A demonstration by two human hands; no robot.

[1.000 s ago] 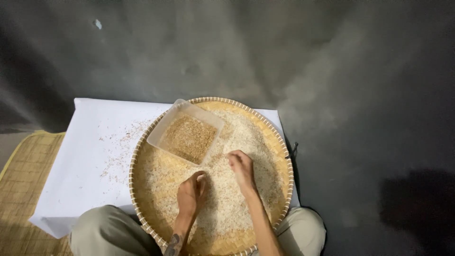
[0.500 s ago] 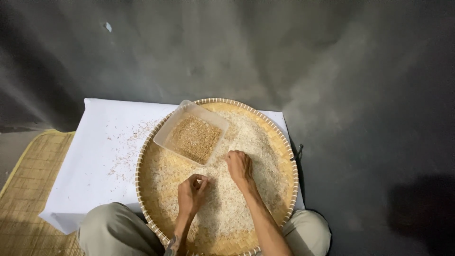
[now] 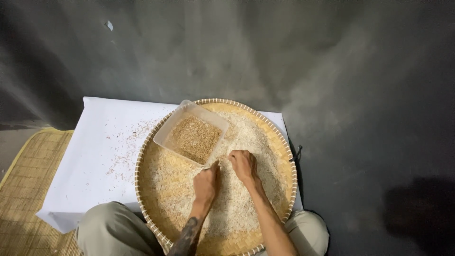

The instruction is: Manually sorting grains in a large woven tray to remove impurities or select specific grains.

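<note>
Sorting rice (image 3: 237,208) on a woven tray (image 3: 142,185), left hand (image 3: 206,184) pinching grains beside the plastic tub (image 3: 192,137), right hand (image 3: 244,165) spread flat, empty; likely next, careful dropping into the tub.

Dark grey concrete floor (image 3: 332,57), white sheet (image 3: 95,156) spread out, woven straw mat (image 3: 23,189) at left

Left hand moves up to the tub's corner

Since a second ago the left hand (image 3: 206,182) has slid up the rice from the tray's lower middle, its fingertips now at the near corner of the clear plastic tub (image 3: 192,133); the right hand (image 3: 243,165) has edged closer, just beside it.
</note>
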